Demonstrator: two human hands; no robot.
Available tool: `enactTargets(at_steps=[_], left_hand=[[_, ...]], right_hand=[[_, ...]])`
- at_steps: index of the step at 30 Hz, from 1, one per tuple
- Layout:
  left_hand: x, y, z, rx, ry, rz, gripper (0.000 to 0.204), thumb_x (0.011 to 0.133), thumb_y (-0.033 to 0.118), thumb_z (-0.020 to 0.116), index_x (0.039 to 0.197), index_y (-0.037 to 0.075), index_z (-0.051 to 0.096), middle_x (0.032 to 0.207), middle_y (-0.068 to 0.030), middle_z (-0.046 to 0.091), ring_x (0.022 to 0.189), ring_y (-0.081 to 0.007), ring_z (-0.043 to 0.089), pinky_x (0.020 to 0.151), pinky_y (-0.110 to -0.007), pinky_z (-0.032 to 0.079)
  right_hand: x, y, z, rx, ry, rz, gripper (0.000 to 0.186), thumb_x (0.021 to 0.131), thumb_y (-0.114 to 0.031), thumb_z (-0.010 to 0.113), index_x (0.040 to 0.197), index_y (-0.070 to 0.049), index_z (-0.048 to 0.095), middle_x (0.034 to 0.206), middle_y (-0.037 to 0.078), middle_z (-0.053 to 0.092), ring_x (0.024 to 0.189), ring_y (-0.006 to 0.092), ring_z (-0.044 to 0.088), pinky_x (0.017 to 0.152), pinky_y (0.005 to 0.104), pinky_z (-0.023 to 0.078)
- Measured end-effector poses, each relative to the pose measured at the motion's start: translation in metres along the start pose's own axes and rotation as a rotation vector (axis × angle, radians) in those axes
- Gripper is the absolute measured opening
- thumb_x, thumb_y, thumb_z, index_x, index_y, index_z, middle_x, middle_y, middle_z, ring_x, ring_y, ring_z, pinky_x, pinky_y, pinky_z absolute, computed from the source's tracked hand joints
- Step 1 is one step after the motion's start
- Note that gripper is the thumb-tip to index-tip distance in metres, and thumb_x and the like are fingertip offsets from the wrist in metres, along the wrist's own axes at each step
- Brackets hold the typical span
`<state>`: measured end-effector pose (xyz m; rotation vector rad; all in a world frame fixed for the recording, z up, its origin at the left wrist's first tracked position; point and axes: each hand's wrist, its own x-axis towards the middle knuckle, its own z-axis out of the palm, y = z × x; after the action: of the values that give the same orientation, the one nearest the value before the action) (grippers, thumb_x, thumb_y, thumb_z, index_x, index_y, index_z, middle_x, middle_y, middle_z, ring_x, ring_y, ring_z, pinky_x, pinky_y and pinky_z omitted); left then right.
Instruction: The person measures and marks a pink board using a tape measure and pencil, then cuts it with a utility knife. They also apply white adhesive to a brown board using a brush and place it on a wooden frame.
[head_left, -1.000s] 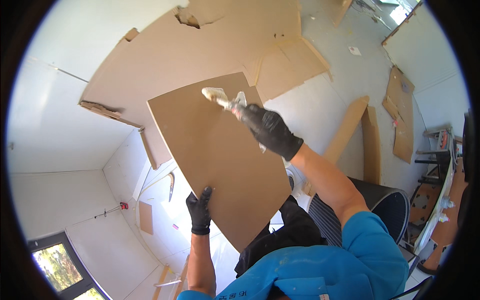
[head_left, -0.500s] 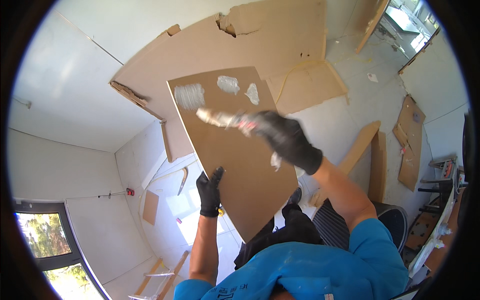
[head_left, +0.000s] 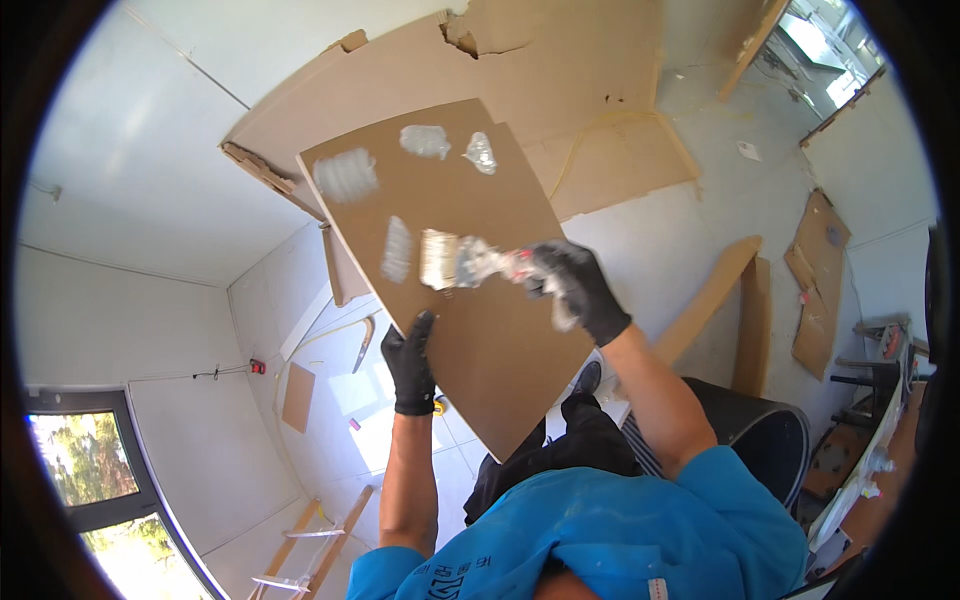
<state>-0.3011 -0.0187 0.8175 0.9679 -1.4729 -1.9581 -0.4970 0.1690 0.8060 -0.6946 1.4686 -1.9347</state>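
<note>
A brown board (head_left: 490,370) with a pale edge is held up tilted in front of me. My left hand (head_left: 410,368), in a black glove, grips its left edge, thumb on the face and the other fingers hidden behind. My right hand (head_left: 580,290), also gloved in black, is closed round the handle of a paintbrush (head_left: 440,260). The pale bristles are over the middle of the board, right of a fresh whitish smear (head_left: 397,250); contact I cannot tell. Three more patches of whitish paste (head_left: 345,175) lie along the board's far end.
Behind the board leans a large brown cardboard sheet (head_left: 390,75) with a torn edge. A black round container (head_left: 775,440) stands close by my right elbow. Cardboard strips (head_left: 715,300) lie at right, a wooden ladder (head_left: 325,540) at lower left, beside a window (head_left: 90,460).
A new whitish smear has appeared on the board below the first patch. The brush has moved nearer and slightly right. The board has shifted a little left and away.
</note>
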Motion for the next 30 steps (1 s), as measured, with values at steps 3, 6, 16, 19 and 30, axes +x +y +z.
enactTargets(at_steps=[3,6,16,19,30], left_hand=[[0.002,-0.002,-0.015,-0.03,0.013,0.039,0.021,0.091,0.013,0.064,0.106,-0.002,0.063,0.092,-0.0062,0.067,0.08,-0.0134,0.063,0.072,-0.026,0.05],[0.007,-0.013,-0.017,-0.044,0.01,0.081,0.022,0.092,0.015,0.062,0.107,-0.002,0.063,0.093,-0.0061,0.067,0.079,-0.0139,0.064,0.071,-0.027,0.051],[-0.003,-0.016,-0.013,-0.081,0.073,0.069,0.023,0.094,0.011,0.057,0.112,-0.004,0.058,0.098,-0.009,0.066,0.086,-0.0159,0.063,0.076,-0.029,0.051],[-0.005,-0.028,0.002,-0.153,0.068,0.025,0.027,0.094,0.014,0.058,0.116,-0.003,0.058,0.099,-0.0094,0.066,0.086,-0.0178,0.064,0.076,-0.029,0.052],[0.021,-0.057,-0.003,-0.232,0.216,0.0,0.026,0.093,0.012,0.06,0.114,-0.003,0.059,0.101,-0.0102,0.065,0.086,-0.0192,0.064,0.076,-0.032,0.053]], right_hand=[[0.009,0.003,-0.031,0.424,0.438,0.211,0.03,0.095,-0.026,0.06,0.109,0.001,0.061,0.096,0.01,0.065,0.075,0.0181,0.063,0.07,0.031,0.054],[0.02,0.038,-0.054,0.305,0.428,0.21,0.027,0.092,-0.024,0.064,0.104,0.0,0.063,0.093,0.01,0.065,0.077,0.0173,0.063,0.068,0.0317,0.055],[0.036,-0.011,-0.027,-0.463,0.507,-0.271,0.026,0.097,-0.02,0.055,0.114,-0.001,0.061,0.088,0.006,0.066,0.071,0.0104,0.061,0.062,0.026,0.051],[0.012,0.034,-0.022,-1.482,0.107,-0.45,0.033,0.092,-0.013,0.055,0.123,-0.003,0.056,0.102,0.011,0.065,0.079,0.0199,0.064,0.066,0.031,0.053],[-0.043,0.06,-0.011,-1.435,-0.156,-0.695,0.036,0.086,-0.008,0.061,0.122,-0.008,0.056,0.102,0.013,0.065,0.088,0.0315,0.065,0.072,0.0384,0.054]])
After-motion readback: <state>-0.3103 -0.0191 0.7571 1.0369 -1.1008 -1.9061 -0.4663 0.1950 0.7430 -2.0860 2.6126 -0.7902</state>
